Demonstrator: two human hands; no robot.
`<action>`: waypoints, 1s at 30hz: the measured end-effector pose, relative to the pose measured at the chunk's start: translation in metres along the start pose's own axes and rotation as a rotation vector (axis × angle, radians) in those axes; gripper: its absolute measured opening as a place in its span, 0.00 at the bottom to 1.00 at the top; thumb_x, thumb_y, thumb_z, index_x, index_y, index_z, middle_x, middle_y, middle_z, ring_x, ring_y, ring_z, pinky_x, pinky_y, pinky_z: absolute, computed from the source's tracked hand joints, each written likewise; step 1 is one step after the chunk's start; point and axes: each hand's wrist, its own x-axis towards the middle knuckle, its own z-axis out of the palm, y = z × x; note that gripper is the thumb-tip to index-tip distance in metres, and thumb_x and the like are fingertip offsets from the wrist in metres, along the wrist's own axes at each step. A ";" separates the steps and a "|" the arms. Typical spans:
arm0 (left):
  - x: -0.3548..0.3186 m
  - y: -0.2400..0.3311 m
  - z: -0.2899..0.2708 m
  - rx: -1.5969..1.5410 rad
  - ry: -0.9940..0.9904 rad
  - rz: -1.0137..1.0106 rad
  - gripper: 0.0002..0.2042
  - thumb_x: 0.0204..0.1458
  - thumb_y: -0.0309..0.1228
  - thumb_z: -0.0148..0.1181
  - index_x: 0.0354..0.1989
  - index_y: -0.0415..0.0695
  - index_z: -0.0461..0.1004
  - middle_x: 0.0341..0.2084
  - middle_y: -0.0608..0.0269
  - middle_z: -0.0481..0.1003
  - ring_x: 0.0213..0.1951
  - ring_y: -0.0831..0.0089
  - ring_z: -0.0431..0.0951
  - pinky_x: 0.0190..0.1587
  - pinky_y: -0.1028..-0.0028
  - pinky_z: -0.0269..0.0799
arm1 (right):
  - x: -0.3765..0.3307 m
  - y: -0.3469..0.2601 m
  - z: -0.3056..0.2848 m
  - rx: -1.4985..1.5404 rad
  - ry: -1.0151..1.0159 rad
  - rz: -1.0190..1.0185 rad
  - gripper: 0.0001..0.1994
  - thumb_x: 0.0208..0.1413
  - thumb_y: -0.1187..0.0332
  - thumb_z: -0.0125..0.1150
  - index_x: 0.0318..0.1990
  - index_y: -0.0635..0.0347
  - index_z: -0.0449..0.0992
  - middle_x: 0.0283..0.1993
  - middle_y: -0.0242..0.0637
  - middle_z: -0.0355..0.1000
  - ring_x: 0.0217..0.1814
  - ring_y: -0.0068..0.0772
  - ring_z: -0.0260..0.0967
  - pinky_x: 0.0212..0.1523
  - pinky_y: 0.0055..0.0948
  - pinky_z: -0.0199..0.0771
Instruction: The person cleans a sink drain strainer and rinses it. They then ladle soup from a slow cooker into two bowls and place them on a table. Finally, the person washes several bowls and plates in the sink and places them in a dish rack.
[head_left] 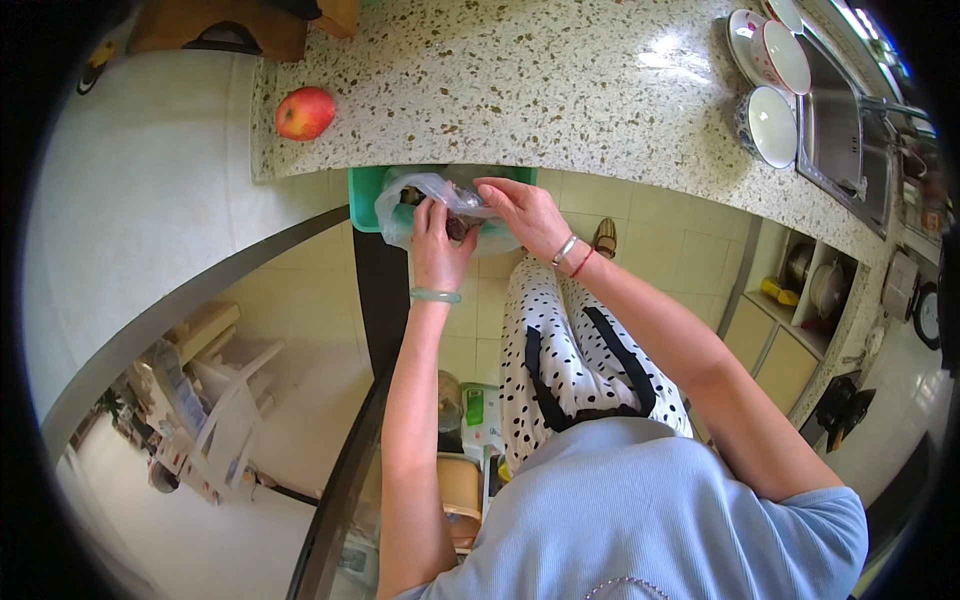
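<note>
A translucent plastic bag [397,222] hangs open in a green plastic bin [364,190] just below the counter's front edge. Dark brown bits [462,222], too small to name, show in the bag's mouth. My left hand [440,252] has its fingers bent over the near rim of the bag. With thumb and fingers together, my right hand [528,214] pinches the bag at its right side; a shiny crumpled part of the plastic lies by its fingertips. The undersides of both hands' fingers are partly hidden.
A red apple [305,113] sits on the speckled counter [500,90] at the left. Bowls [771,127] and a plate stand by the sink [835,130] at the right. A wooden board [220,28] lies far left. Shelves with pans [800,262] are below the right counter.
</note>
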 end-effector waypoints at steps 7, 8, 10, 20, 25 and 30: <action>-0.003 -0.010 0.003 0.043 0.024 0.056 0.33 0.38 0.25 0.69 0.58 0.48 0.65 0.49 0.55 0.65 0.39 0.61 0.75 0.41 0.68 0.75 | 0.016 -0.015 0.019 -0.201 -0.031 0.100 0.17 0.53 0.54 0.60 0.43 0.56 0.79 0.29 0.42 0.76 0.30 0.38 0.75 0.33 0.31 0.73; -0.004 -0.011 0.004 0.044 0.018 0.036 0.33 0.37 0.25 0.69 0.56 0.47 0.65 0.48 0.55 0.66 0.41 0.59 0.75 0.41 0.67 0.75 | 0.017 -0.014 0.021 -0.229 0.007 0.090 0.16 0.52 0.55 0.61 0.42 0.56 0.79 0.27 0.41 0.76 0.29 0.36 0.74 0.32 0.30 0.72; -0.004 -0.009 0.002 -0.033 0.014 -0.044 0.31 0.37 0.25 0.69 0.54 0.44 0.66 0.48 0.55 0.67 0.42 0.60 0.75 0.41 0.68 0.74 | 0.020 -0.014 0.024 -0.285 0.082 0.072 0.15 0.51 0.57 0.62 0.39 0.57 0.79 0.25 0.38 0.75 0.25 0.32 0.72 0.30 0.29 0.71; -0.013 -0.016 -0.034 -1.363 -0.036 -0.558 0.23 0.55 0.36 0.49 0.60 0.46 0.60 0.54 0.59 0.66 0.52 0.64 0.69 0.45 0.62 0.72 | 0.011 -0.037 -0.023 -0.132 0.261 -0.286 0.12 0.46 0.75 0.63 0.40 0.58 0.76 0.35 0.39 0.71 0.36 0.37 0.70 0.38 0.31 0.71; -0.012 -0.022 -0.033 -1.682 -0.151 -0.576 0.24 0.54 0.43 0.46 0.59 0.47 0.62 0.54 0.60 0.67 0.52 0.64 0.69 0.46 0.59 0.70 | 0.004 -0.046 -0.028 -0.384 0.332 -0.549 0.12 0.45 0.75 0.63 0.40 0.56 0.76 0.30 0.38 0.70 0.34 0.41 0.69 0.36 0.32 0.72; -0.011 -0.008 -0.030 -1.704 -0.100 -0.622 0.25 0.56 0.44 0.39 0.59 0.45 0.64 0.55 0.59 0.67 0.55 0.64 0.68 0.52 0.58 0.67 | -0.029 -0.053 -0.006 -0.238 -0.112 -0.235 0.13 0.50 0.68 0.60 0.45 0.48 0.77 0.22 0.39 0.73 0.25 0.42 0.72 0.27 0.37 0.73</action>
